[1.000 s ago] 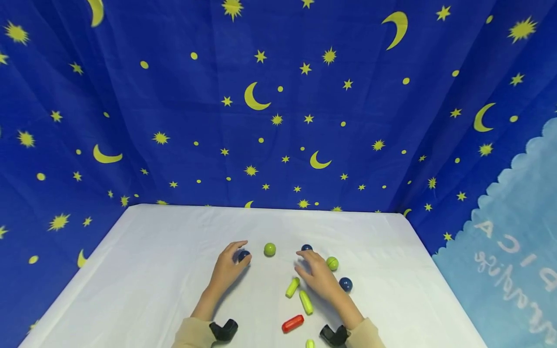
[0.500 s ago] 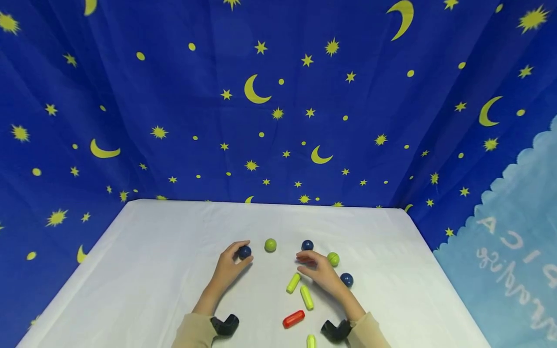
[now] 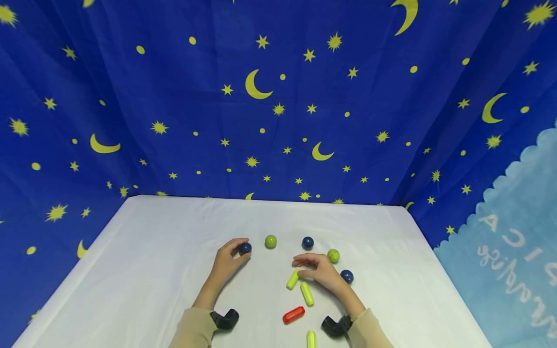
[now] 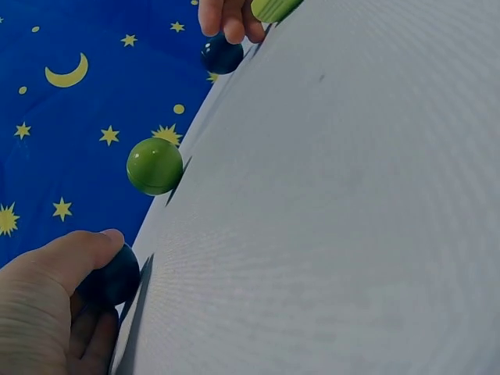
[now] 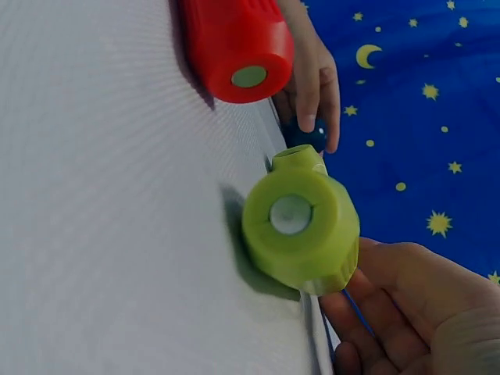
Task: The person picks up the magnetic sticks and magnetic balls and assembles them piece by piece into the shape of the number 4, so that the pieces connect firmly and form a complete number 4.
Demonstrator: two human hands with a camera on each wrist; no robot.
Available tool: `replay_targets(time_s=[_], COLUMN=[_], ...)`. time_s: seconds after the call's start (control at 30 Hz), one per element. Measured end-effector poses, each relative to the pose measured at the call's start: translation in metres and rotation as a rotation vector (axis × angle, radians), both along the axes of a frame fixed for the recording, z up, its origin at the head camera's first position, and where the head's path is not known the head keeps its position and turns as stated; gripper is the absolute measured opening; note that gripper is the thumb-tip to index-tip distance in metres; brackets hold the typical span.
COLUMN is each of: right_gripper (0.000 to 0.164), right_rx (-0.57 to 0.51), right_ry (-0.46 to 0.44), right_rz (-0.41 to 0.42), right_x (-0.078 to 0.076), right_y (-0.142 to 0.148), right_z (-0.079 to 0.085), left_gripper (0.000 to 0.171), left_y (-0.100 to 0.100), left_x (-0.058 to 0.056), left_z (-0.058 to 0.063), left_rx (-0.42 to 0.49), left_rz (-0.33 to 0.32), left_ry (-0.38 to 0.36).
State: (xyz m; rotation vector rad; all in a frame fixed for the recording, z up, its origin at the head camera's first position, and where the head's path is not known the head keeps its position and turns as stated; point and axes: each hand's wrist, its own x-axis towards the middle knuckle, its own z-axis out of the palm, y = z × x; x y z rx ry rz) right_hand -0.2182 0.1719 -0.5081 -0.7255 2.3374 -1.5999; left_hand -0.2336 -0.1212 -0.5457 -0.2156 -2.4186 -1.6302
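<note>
At the far left of the row of balls, my left hand (image 3: 226, 263) holds a dark blue ball (image 3: 245, 248) between thumb and fingers; in the left wrist view the thumb (image 4: 94, 246) lies on the ball's upper side. My right hand (image 3: 324, 273) hovers with loosely bent fingers beside a yellow-green stick (image 3: 292, 281), its thumb tip at the stick's upper end. Whether thumb and stick touch cannot be told. The right wrist view shows a round metallic disc (image 5: 291, 214) in the end of a yellow-green stick, with the right hand (image 5: 414, 305) behind it.
A green ball (image 3: 271, 241), a blue ball (image 3: 308, 243), another green ball (image 3: 333, 255) and another blue ball (image 3: 346, 276) form an arc. Nearer lie a second yellow-green stick (image 3: 306, 294), a red stick (image 3: 293, 315) and a third yellow-green one (image 3: 311, 339). Starry blue cloth surrounds the white table (image 3: 152, 270).
My right hand has drawn back from the middle blue ball toward the upper yellow-green stick, uncovering that ball. The left fingers stay around their blue ball. The head view has tilted slightly down.
</note>
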Motion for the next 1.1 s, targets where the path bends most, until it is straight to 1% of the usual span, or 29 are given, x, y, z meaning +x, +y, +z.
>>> replay_targets(time_s=[0.2, 0.3, 0.43, 0.63, 0.83, 0.97, 1.1], right_gripper=[0.041, 0.041, 0.040, 0.040, 0.040, 0.037, 0.036], right_rx=[0.049, 0.072, 0.088, 0.075, 0.085, 0.095, 0.060], right_ry=[-0.038, -0.046, -0.046, -0.033, -0.041, -0.036, -0.023], right_rz=[0.041, 0.055, 0.054, 0.037, 0.046, 0.006, -0.037], right_x=[-0.0002, 0.0003, 0.0009, 0.0019, 0.0036, 0.0031, 0.0039], right_y=[0.0015, 0.0022, 0.0034, 0.0017, -0.0004, 0.0000, -0.0005], right_z=[-0.0008, -0.0004, -0.0010, -0.0025, -0.0050, -0.0044, -0.0049], left_gripper=[0.039, 0.039, 0.039, 0.038, 0.037, 0.037, 0.038], left_y=[-0.0001, 0.0008, 0.0029, 0.0027, 0.0010, 0.0017, 0.0016], left_x=[0.0000, -0.0004, -0.0002, 0.0002, 0.0034, 0.0023, 0.0024], left_z=[0.0007, -0.0004, -0.0017, -0.0016, -0.0029, -0.0022, -0.0029], left_rx=[-0.045, -0.052, -0.046, -0.051, -0.061, -0.062, -0.002], left_rz=[0.018, 0.022, 0.017, 0.016, 0.028, 0.035, 0.021], left_ry=[0.017, -0.002, -0.034, -0.027, -0.034, -0.027, -0.041])
